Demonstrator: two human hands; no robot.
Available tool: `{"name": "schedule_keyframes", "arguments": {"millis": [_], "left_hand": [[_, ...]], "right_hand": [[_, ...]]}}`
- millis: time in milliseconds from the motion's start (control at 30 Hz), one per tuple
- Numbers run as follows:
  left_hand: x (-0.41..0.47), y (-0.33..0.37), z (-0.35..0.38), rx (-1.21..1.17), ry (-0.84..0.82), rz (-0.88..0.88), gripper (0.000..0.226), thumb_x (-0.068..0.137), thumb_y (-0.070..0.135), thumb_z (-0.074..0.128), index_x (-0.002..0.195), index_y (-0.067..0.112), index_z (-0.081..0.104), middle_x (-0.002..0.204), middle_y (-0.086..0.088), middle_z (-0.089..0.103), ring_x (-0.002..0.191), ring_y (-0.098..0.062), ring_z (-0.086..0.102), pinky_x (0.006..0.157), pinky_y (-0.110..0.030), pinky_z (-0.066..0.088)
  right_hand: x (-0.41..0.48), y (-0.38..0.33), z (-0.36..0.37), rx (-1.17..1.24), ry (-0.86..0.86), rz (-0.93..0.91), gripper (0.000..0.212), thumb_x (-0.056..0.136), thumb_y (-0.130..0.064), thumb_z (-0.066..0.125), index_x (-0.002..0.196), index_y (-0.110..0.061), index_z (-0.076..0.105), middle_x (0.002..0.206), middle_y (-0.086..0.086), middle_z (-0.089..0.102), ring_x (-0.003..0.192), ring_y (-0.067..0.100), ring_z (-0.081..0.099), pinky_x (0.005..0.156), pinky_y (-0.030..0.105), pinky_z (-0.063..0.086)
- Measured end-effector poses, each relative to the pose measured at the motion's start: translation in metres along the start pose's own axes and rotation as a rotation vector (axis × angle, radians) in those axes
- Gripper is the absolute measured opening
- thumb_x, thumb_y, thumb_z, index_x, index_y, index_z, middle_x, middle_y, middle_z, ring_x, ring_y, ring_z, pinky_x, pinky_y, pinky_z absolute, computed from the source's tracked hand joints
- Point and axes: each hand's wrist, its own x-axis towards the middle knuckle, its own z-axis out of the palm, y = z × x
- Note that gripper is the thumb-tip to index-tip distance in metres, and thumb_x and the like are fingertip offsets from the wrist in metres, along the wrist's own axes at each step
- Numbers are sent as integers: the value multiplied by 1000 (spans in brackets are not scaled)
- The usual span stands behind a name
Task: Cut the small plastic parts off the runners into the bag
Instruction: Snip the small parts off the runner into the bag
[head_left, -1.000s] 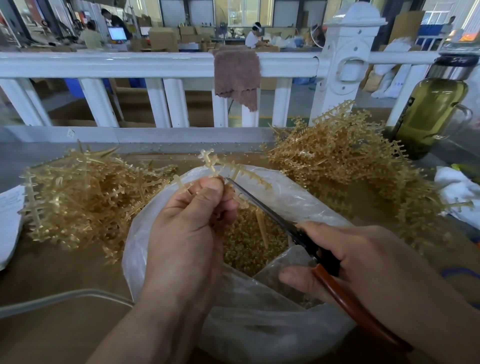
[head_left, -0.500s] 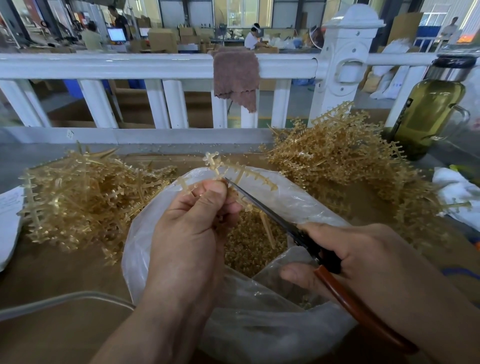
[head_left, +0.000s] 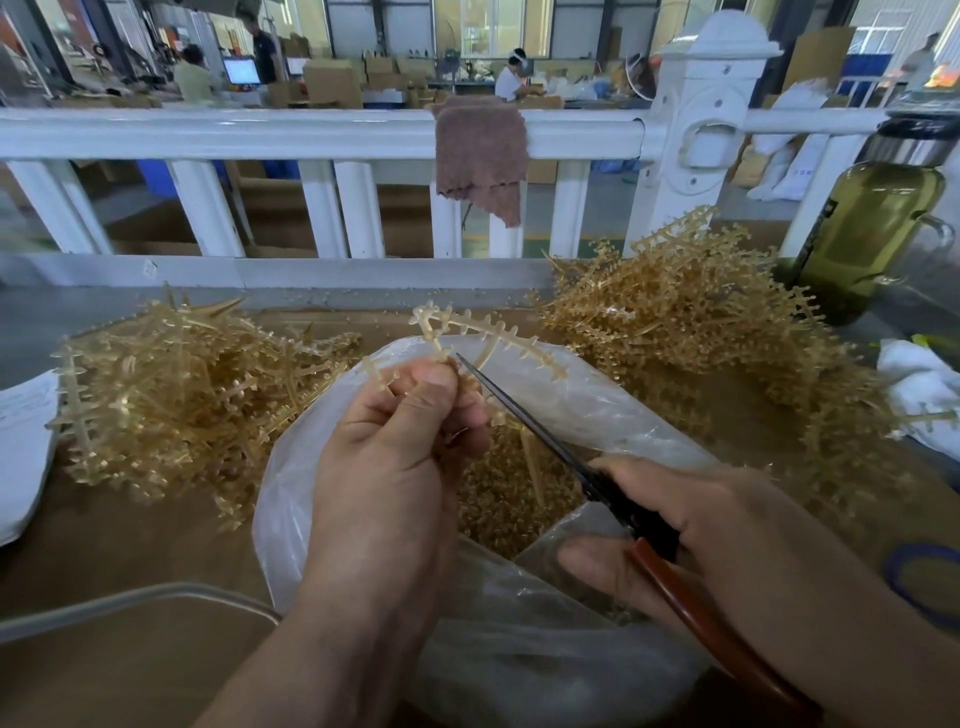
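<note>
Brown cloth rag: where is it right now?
In the head view the brown cloth rag hangs over the white railing at top centre, beyond the clear plastic bag and left of the white post.

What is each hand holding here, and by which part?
The left hand pinches a runner at its near end, between thumb and fingers, above the bag. The right hand grips the scissors by their red-brown handles.
</note>
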Motion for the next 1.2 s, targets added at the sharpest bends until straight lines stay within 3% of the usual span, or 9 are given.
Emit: {"name": "schedule_keyframes", "arguments": {"millis": [100,200,333,433,600,733,900,1033,1200], "left_hand": [[1,-1,-2,32,-11,9,19,96,9,59,84,21,67,71,0,64,66,-13,62,69,-28,52],[0,-1,-3,72,6,44,19,96,12,60,82,21,69,71,-2,66,68,-14,65,71,-32,53],[-1,4,-4,140,-20,76,12,89,29,65,81,21,69,71,-2,68,68,-14,66,73,-30,55],[1,7,-5,121,-65,34,15,88,26,65,76,21,72,66,-4,67,65,-14,66,71,-27,57],[1,7,-4,126,-73,37,16,92,21,61,81,16,72,68,-5,69,69,-17,68,84,-38,55],[1,4,-6,193,-32,62,31,101,20,58,76,23,76,76,-4,73,77,-15,70,85,-39,53],[0,2,-4,243,31,68,18,94,27,63,82,20,76,85,-5,76,83,-14,72,77,-33,54],[-3,1,-1,249,57,81,18,95,25,64,83,15,74,85,-6,75,81,-15,71,70,-25,55],[-4,-1,-1,253,64,75,22,99,21,60,98,2,72,92,-15,75,83,-20,70,72,-28,55]], "right_hand": [[1,-2,-2,11,-1,20,56,78,-85,37,88,-36,61,60,-18,53,60,-3,57,50,16,40],[-1,-1,-2,-8,10,23,50,78,-87,36,85,-41,56,63,-21,55,60,-4,56,52,15,41],[-3,0,-5,-106,11,18,60,78,-88,32,95,-38,61,64,-20,57,58,-2,55,48,16,38],[-2,2,-10,-119,-5,18,55,79,-86,34,97,-40,60,65,-19,55,58,0,54,50,23,42],[-1,5,-14,-6,3,54,57,76,-86,40,93,-36,63,66,-17,59,64,2,59,52,23,43],[-1,5,-13,38,-32,75,65,74,-89,38,100,-36,65,75,-20,63,69,-2,62,60,22,48],[-1,2,-10,-29,-71,64,57,73,-91,34,97,-44,57,80,-25,59,74,-4,59,59,19,46],[-2,-1,-7,-48,-46,58,54,75,-90,33,91,-44,56,70,-25,56,71,-6,57,59,15,43],[-1,-3,-2,-66,-12,65,56,76,-88,34,81,-36,56,60,-17,54,66,-1,57,53,19,43]]}}
